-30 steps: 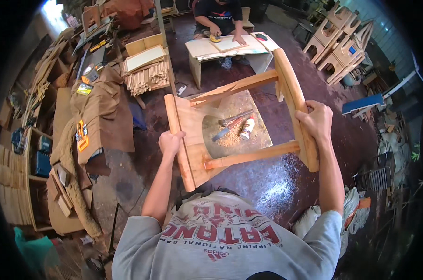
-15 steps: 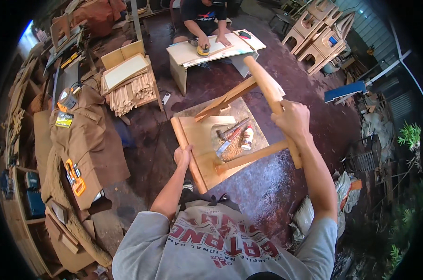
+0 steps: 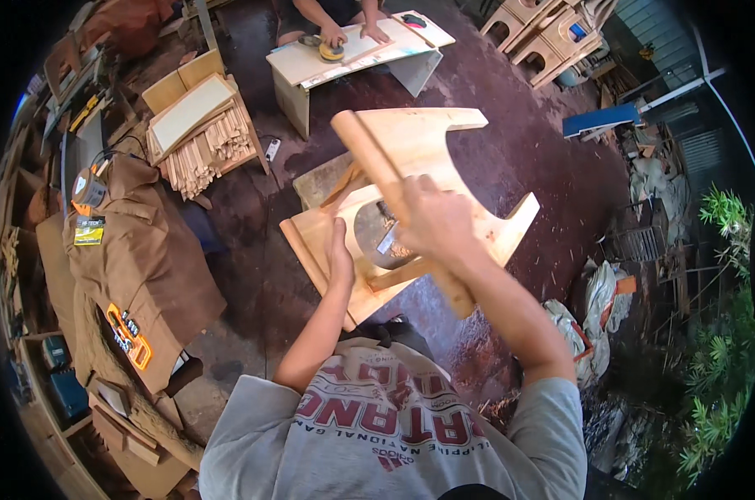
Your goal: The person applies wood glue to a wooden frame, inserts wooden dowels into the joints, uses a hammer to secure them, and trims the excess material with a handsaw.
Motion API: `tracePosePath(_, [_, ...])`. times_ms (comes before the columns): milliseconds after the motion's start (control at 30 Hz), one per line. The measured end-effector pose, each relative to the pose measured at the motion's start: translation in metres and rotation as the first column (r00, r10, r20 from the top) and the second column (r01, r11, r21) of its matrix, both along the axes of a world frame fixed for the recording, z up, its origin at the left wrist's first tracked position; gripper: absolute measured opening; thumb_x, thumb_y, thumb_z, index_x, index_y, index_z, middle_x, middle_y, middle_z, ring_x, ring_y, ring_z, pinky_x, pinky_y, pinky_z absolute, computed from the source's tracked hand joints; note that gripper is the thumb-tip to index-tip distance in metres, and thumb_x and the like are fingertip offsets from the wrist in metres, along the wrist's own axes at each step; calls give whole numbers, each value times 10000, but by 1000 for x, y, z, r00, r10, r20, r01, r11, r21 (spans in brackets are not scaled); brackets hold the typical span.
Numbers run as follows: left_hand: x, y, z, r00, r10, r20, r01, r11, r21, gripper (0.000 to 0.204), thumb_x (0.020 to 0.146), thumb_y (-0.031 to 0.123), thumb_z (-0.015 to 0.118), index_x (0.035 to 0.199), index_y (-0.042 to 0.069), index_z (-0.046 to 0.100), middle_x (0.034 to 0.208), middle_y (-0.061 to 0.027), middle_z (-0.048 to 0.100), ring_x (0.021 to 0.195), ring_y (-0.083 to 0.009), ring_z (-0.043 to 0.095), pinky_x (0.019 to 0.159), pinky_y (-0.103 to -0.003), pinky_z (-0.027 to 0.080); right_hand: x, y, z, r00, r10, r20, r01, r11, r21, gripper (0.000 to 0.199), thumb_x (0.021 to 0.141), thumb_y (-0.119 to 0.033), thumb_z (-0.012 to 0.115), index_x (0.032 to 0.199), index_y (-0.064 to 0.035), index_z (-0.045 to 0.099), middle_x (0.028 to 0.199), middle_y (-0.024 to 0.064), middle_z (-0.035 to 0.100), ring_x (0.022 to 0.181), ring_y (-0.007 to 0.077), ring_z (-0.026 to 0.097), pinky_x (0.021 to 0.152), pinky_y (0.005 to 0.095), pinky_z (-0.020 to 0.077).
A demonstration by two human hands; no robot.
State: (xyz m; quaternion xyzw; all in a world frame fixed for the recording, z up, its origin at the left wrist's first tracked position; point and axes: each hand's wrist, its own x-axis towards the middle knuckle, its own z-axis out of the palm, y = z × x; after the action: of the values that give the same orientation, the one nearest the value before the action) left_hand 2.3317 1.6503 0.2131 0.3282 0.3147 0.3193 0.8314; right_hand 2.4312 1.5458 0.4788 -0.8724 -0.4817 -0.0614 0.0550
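In front of me a pale wooden frame [image 3: 436,146], made of two end panels with curved cutouts joined by rails, is tilted over a low worktable [image 3: 315,182]. My right hand [image 3: 434,218] is closed around the thick edge of its upper panel. Against the lower panel [image 3: 311,242] rests my left hand [image 3: 342,254], its fingers stretched out and pointing away from me. Between the panels shows part of a metal tool [image 3: 387,242] beside wood shavings; the rest of the tabletop is mostly hidden behind the frame.
Across from me a person works a yellow sander [image 3: 331,52] over a board on a bench [image 3: 290,100]. Stacked wood strips [image 3: 198,158] stand at left, near a brown cloth [image 3: 144,242] with an orange-handled tool [image 3: 129,337]. White sacks [image 3: 598,312] lie at right.
The frame has turned and tilted, bringing its far panel up and toward me with my right hand. My left hand's fingers have straightened off the panel's edge. The glue bottle is now hidden.
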Motion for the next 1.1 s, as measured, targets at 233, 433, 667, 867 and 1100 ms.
tracePosePath(233, [-94, -14, 138, 954, -131, 270, 246, 857, -453, 1106, 924, 852, 425, 1537, -67, 383, 1506, -168, 536, 1430, -313, 468, 1223, -465, 322, -79, 25, -62, 961, 78, -265, -65, 996, 59, 500, 714, -284, 796, 1093, -31, 591, 966, 171, 648, 684, 353, 732, 621, 461, 601])
tracePosePath(433, [-134, -4, 78, 991, -35, 129, 85, 914, -398, 1013, 978, 763, 426, 1560, -65, 370, 1569, -200, 494, 1449, -347, 469, 1221, -454, 347, -79, -53, -112, 893, 341, -295, -76, 758, 648, 284, 801, -186, 801, 1035, -57, 705, 950, 138, 690, 818, 331, 718, 680, 446, 591])
tracePosePath(667, [-129, -13, 60, 983, 34, -183, -74, 973, -217, 677, 1058, 503, 488, 1498, -11, 466, 1471, -175, 591, 1369, -316, 559, 1174, -437, 413, 35, -238, -206, 518, -363, -775, 853, 155, 498, 390, 957, -118, 681, 1336, -46, 625, 1221, 81, 650, 929, 215, 614, 817, 357, 529])
tracePosePath(867, [-93, -27, 68, 871, 162, -463, -261, 952, -158, 674, 1004, 551, 580, 1441, 39, 557, 1348, -160, 668, 1217, -306, 665, 1065, -441, 531, 160, -303, -234, -85, 298, -951, 989, 139, -45, 401, 1055, -297, 580, 1394, -89, 537, 1292, 45, 620, 1125, 198, 614, 924, 427, 502])
tracePosePath(1100, [-66, -24, 40, 796, 254, -550, -309, 951, -8, 657, 1001, 615, 531, 1244, 33, 717, 1156, -142, 767, 1050, -277, 745, 976, -403, 582, 216, -308, -223, -147, 347, -926, 939, 344, -20, 309, 1074, -283, 574, 1333, -115, 563, 1217, 48, 666, 1152, 212, 631, 982, 467, 484])
